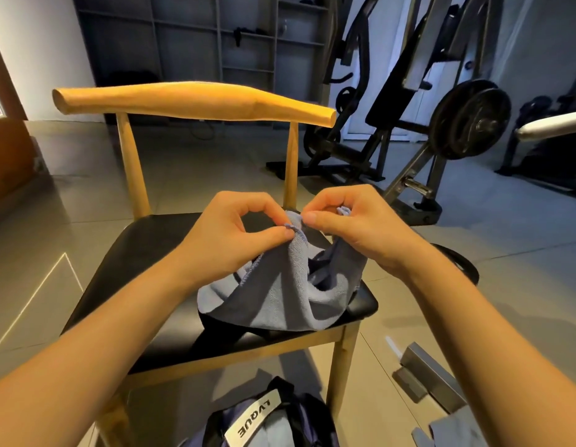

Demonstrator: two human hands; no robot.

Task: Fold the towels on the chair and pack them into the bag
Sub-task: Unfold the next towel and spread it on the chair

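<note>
I am watching the left hand (235, 233) pinching the stitched hem of a blue-grey terry towel (280, 295) between thumb and forefinger, above the chair (135, 269). The towel is draping in soft folds onto the chair's glossy black seat. The right hand (354, 227) is pinching another corner just beside. In front of the chair, a dark bag (299, 414) is showing a white label reading "LVGUE". Right of the chair, a black metal weight machine (470, 121) is standing.

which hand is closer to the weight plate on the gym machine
Right. The right hand sits below and left of the weight plate; the left hand is farther left, both pinching the towel.
</note>
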